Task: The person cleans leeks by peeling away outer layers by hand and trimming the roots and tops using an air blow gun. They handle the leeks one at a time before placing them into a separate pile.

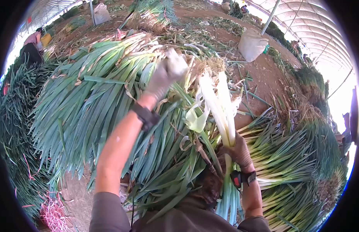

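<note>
My right hand (238, 151), in a glove, is wrapped around a few thick green onions (218, 104). Their white stems and rooty ends point away from me, and their green tops hang down by my body. My left hand (168, 73), also gloved, is raised over a large heap of untrimmed green onions (106, 81). Motion smears its fingers, so their grip does not show. A pale, loose peeled leaf (196, 120) hangs beside the held stems.
Bundles of cleaned green onions (280, 154) lie at my right. More dark green bundles (21, 116) line the left, near pink ties (54, 212). A white sack (252, 44) stands on the littered soil ahead. Another person (31, 48) is at the far left under the greenhouse roof.
</note>
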A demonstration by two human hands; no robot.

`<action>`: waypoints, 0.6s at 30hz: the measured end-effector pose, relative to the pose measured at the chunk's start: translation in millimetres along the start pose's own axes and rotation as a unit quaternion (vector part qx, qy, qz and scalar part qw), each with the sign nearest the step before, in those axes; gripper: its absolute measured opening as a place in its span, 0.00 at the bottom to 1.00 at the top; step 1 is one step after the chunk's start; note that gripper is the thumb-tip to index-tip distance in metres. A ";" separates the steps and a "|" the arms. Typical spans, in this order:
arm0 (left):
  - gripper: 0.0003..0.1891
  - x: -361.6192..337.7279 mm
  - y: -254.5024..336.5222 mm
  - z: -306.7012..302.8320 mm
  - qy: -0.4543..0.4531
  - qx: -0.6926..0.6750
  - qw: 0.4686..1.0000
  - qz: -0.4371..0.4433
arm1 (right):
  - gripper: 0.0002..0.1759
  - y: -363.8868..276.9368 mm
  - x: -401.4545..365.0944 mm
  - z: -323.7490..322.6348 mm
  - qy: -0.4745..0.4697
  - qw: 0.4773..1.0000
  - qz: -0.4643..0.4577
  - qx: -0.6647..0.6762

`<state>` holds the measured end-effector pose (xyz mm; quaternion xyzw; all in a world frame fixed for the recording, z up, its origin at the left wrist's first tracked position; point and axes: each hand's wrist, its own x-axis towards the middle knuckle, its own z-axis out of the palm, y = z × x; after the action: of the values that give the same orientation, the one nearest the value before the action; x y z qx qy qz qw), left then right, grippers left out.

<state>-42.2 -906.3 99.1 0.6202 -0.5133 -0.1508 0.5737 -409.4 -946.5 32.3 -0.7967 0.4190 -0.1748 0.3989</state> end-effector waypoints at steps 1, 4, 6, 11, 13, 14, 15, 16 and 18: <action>0.26 4.0 -77.6 33.4 -0.065 -0.037 0.997 -0.032 | 0.37 -1.4 2.3 -0.1 0.001 0.999 0.021 0.031; 0.32 -41.6 -44.7 70.3 -0.101 -0.099 0.985 -0.099 | 0.39 -5.4 -0.9 0.5 -0.018 1.000 0.008 0.022; 0.30 -39.2 -47.3 87.1 -0.132 -0.187 0.969 -0.090 | 0.43 -4.7 -6.0 0.3 -0.025 1.000 0.010 -0.015; 0.21 -31.2 -26.2 67.0 -0.248 -0.208 0.933 -0.154 | 0.47 3.5 -15.5 3.2 -0.026 0.998 0.018 -0.057; 0.14 -34.0 -31.8 61.7 -0.233 -0.219 0.936 -0.146 | 0.46 6.5 -17.8 1.1 -0.037 0.998 0.010 -0.048; 0.13 -36.0 -36.6 60.0 -0.225 -0.230 0.939 -0.125 | 0.45 7.9 -19.2 0.2 -0.040 0.998 0.005 -0.041; 0.13 -38.2 -41.7 58.5 -0.215 -0.240 0.941 -0.104 | 0.44 9.8 -21.5 1.3 -0.039 0.999 -0.002 -0.028; 0.10 -39.6 -41.3 58.8 -0.173 -0.225 0.956 -0.075 | 0.44 5.9 -22.7 1.7 -0.040 0.998 -0.009 -0.041; 0.10 -32.3 -44.8 53.7 -0.081 -0.189 0.972 -0.113 | 0.43 -14.7 -27.3 -0.5 -0.043 0.994 -0.026 -0.093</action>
<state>-76.8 -918.4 31.3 0.5397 -0.4474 -0.3588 0.6163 -418.0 -919.8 45.6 -0.8476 0.3955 -0.1112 0.3358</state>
